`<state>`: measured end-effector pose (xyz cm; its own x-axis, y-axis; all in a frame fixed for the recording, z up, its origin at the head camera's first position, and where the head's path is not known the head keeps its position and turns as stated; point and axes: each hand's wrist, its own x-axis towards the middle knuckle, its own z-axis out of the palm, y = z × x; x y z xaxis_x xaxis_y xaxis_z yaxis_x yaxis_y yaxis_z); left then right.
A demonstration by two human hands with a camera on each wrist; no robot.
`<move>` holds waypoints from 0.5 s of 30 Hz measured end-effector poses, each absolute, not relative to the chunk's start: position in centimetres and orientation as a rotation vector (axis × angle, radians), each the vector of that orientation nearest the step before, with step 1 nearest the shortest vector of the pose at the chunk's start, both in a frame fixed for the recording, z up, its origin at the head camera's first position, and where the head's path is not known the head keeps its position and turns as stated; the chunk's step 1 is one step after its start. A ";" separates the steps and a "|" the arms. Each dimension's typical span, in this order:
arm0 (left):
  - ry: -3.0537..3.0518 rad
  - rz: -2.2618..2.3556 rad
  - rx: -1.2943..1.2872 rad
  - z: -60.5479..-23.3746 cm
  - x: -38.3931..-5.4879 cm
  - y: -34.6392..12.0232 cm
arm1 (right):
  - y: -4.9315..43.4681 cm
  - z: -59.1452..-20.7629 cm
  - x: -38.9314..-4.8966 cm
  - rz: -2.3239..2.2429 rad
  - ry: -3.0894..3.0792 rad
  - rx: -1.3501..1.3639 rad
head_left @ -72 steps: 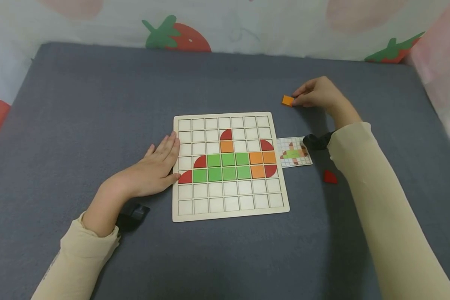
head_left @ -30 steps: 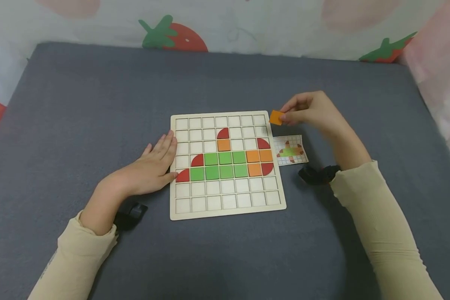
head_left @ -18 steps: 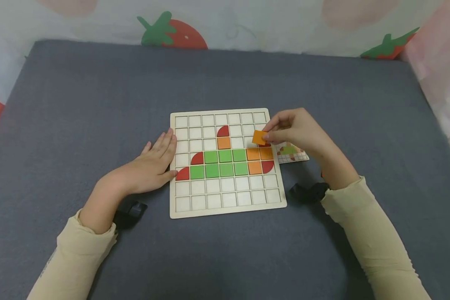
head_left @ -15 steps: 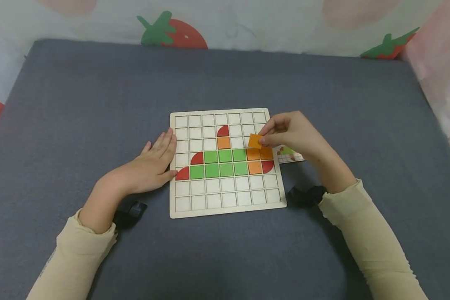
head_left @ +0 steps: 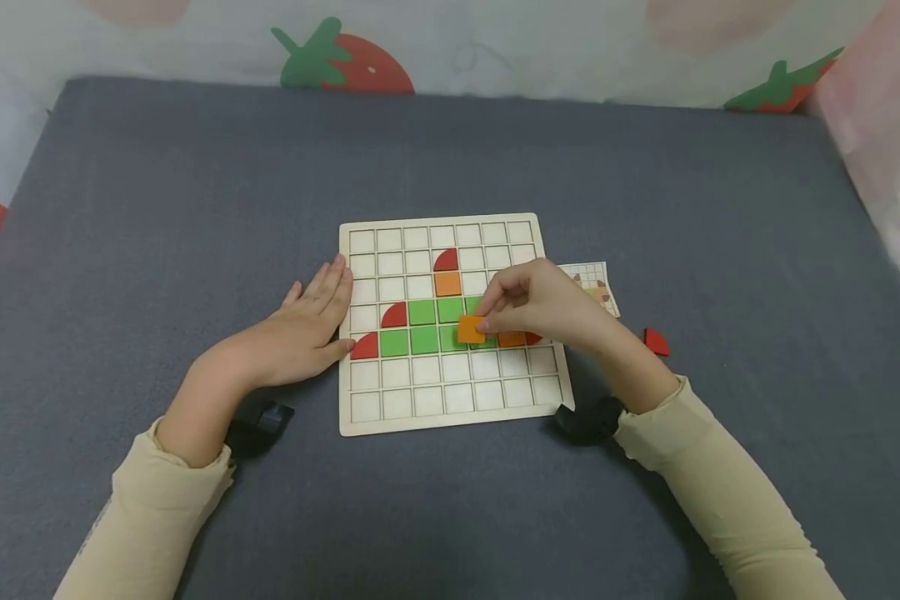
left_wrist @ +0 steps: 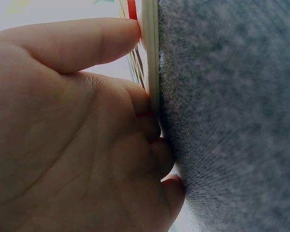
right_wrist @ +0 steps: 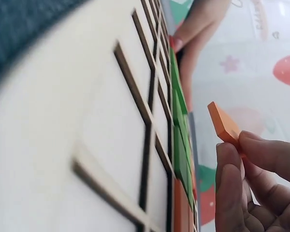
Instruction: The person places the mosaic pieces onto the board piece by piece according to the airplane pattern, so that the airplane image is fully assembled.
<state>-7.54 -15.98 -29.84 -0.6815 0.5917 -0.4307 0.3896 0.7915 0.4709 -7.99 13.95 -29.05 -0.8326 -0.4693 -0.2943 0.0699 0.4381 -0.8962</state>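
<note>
My right hand [head_left: 543, 304] pinches an orange square tile [head_left: 471, 329] between thumb and fingers, over the green tiles of a pale wooden grid board [head_left: 397, 408]. In the right wrist view the orange tile [right_wrist: 223, 123] is tilted and raised off the board. My left hand [head_left: 292, 342] lies with straight fingers against the board's left edge, its thumb at the corner of a red quarter-round tile [head_left: 366, 347]. Green square tiles [head_left: 422, 312] fill parts of two rows. Another orange tile [head_left: 447, 284] sits beneath a red quarter-round tile [head_left: 446, 260]. My right hand hides some tiles at the board's right.
A printed pattern card [head_left: 600, 287] lies by the board's right edge, partly behind my right hand. Right of it is a loose red quarter-round tile [head_left: 656, 342]. Grey cloth [head_left: 217, 183] covers the table, and a strawberry-print curtain [head_left: 540, 50] hangs behind.
My right hand has brought the orange tile from the cloth beyond the board's upper right, leftward and nearer, to above the green tiles. The left hand has stayed at the board's edge.
</note>
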 end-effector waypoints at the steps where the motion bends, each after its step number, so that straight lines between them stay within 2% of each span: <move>1: 2.400 0.462 0.726 -29.8 -7.5 -16.0 | 13.7 -29.1 -7.9 -1.392 2.170 -0.353; 15: 2.403 0.461 0.720 -29.6 -7.4 -16.0 | 12.1 -29.3 -6.8 -1.237 2.148 -0.415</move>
<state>-7.38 -16.04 -29.55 -0.6845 0.5874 -0.4318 0.3861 0.7945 0.4687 -6.77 12.08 -29.31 -0.7593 -0.5448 -0.3558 0.0343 0.5126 -0.8580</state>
